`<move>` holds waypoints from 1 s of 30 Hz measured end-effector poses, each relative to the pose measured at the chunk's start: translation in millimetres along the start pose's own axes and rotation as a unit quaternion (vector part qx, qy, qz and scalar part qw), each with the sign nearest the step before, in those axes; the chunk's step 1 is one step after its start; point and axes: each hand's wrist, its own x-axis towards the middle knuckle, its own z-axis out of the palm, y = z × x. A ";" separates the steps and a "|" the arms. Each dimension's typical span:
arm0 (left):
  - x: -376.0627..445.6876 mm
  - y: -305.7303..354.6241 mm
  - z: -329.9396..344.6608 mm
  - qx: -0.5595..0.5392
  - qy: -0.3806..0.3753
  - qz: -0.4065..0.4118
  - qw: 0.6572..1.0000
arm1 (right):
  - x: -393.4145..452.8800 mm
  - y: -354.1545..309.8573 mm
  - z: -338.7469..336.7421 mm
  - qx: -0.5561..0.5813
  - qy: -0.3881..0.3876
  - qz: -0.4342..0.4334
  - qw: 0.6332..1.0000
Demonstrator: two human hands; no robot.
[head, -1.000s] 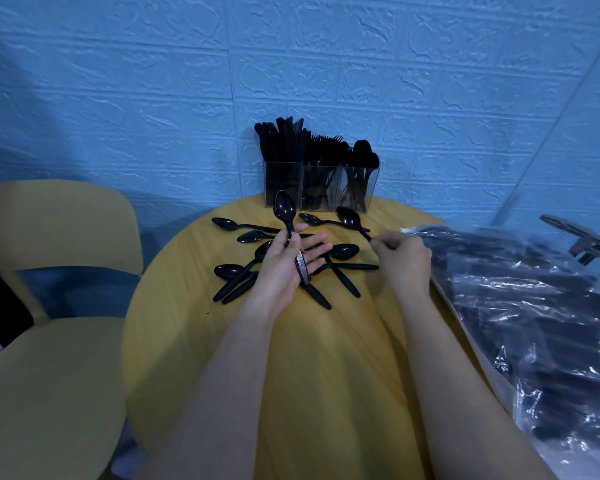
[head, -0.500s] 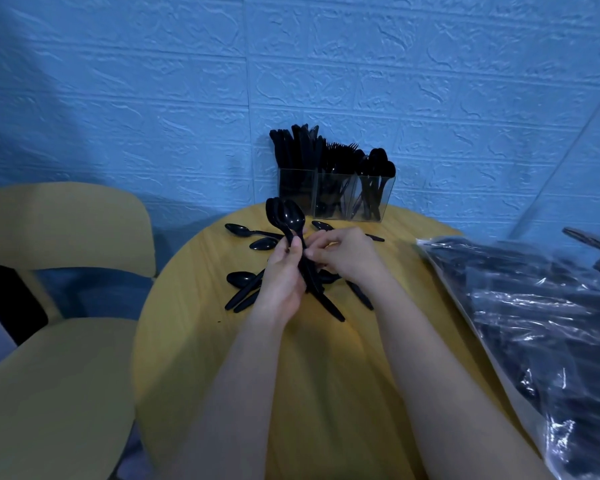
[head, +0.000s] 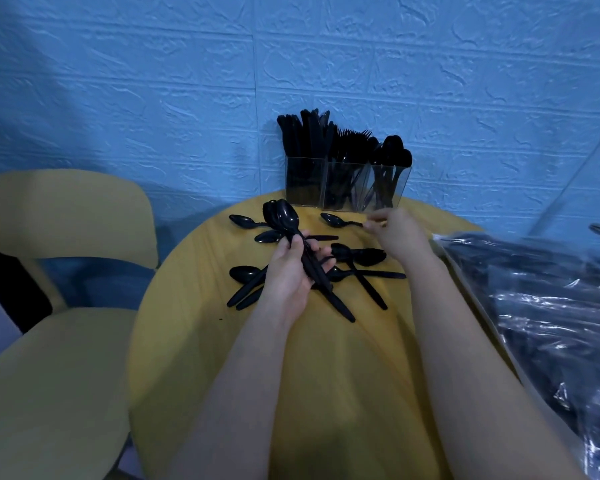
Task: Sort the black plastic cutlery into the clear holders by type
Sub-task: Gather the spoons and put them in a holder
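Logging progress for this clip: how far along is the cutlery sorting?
Well along: the three holders already stand full. In hand: the left hand grips a bunch of spoons; the right hand pinches another spoon. Left: several loose spoons on the table.

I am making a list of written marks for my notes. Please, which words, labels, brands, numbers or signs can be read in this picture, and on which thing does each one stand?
None: no readable text shows anywhere.
Clear holders: no label visible.
Spoons held in the left hand: plain black; any moulded mark is too small to tell.
Plastic bag at the right: only glare and folds, no print visible.
Wall: only a brick relief.
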 end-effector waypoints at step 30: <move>-1.8 4.0 -1.4 0.022 0.019 0.032 0.999 | -28.1 -60.2 -39.1 0.117 -0.251 -0.119 0.953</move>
